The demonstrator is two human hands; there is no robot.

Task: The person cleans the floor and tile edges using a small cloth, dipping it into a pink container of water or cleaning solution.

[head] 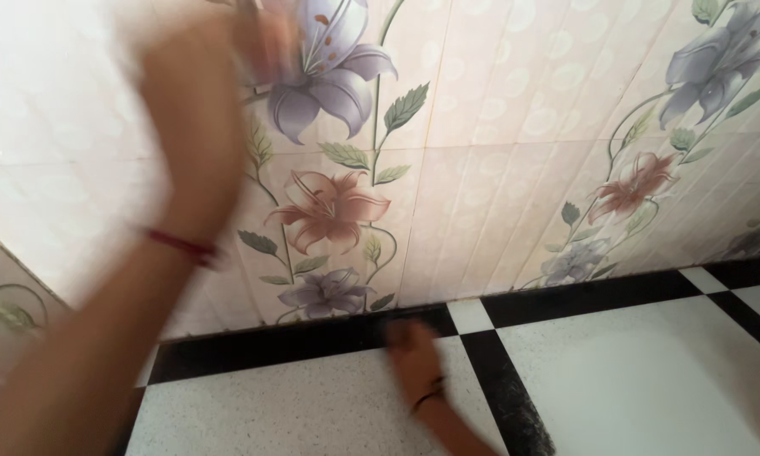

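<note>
Tiled wall and floor edge under two blurred hands

Tiled wall (498, 169) filled most of the view, its glossy pale pink tiles printed with faint circles and with lilies in purple and rust red on green stems. It met the floor (650, 380) along a slanting line that ran from lower left to upper right. A black border strip (312, 342) ran along that foot, broken by one small white square. Beyond the strip lay large white speckled floor tiles divided by black bands, and the widest open room lay to the right, where wall and floor stood bare.

Left hand (202, 101) was raised against the wall in the upper left, heavily blurred, so whether its fingers were spread, closed or holding anything could not be told. A red thread bracelet (181, 245) circled that wrist, and the forearm ran off the lower left corner, hiding the wall tiles behind it.

Right hand (413, 346) rested low at the seam between wall and floor, on or just above the black strip. It too was blurred; its fingers looked drawn together, but their grip could not be made out. A dark band (430, 397) sat at that wrist, and the arm was cut off by the bottom edge. A dark smudged patch (523, 414) lay on the black band just right of it.
</note>
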